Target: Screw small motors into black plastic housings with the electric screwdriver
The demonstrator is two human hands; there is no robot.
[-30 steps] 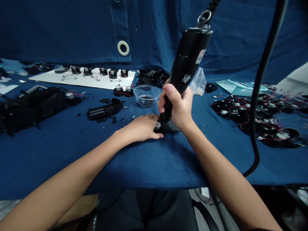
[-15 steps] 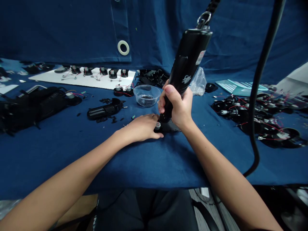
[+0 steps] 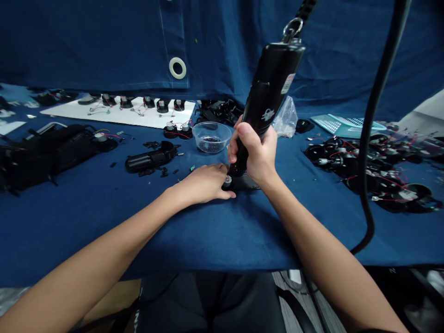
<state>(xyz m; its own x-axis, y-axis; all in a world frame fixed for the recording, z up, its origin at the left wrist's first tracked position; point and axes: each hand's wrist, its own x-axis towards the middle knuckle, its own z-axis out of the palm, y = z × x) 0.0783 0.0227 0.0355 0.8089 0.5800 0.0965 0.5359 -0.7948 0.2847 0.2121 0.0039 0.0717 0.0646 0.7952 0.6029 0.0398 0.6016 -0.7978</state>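
The right hand (image 3: 253,155) is closed around a black electric screwdriver (image 3: 268,90), whose lower end points down onto a black plastic housing (image 3: 247,183) lying on the desk (image 3: 208,236) just under the hand. The left hand (image 3: 203,184) lies palm down beside it, fingers resting against the housing by a small round metal part (image 3: 227,181). Just beyond the hands sit a clear plastic bowl (image 3: 211,136) of small black screws and a plastic bag (image 3: 286,119). Left of the left hand lies a black casing (image 3: 151,157). Right of the right hand, black wired parts (image 3: 367,171) are heaped, while a white board (image 3: 138,113) of wired parts lies farther off.
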